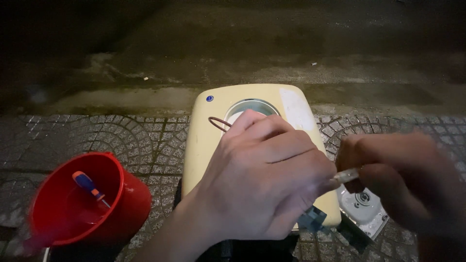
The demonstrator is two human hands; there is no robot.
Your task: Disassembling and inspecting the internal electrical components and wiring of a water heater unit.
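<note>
We hold a small pale, translucent piece between our two hands, just above the right edge of one cream-yellow appliance housing lying on the paving. Our left hand pinches one end, fingers curled; our right hand, blurred, closes on the other. One brown wire loop pokes out beside the left hand. One red bucket holds one screwdriver.

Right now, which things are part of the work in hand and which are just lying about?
In hand:
- left hand over the cream appliance casing
- right hand pinching a small pale part
- brown wire loop

Lying about:
- red bucket with screwdriver inside
- white round-holed plate on the paving
</note>
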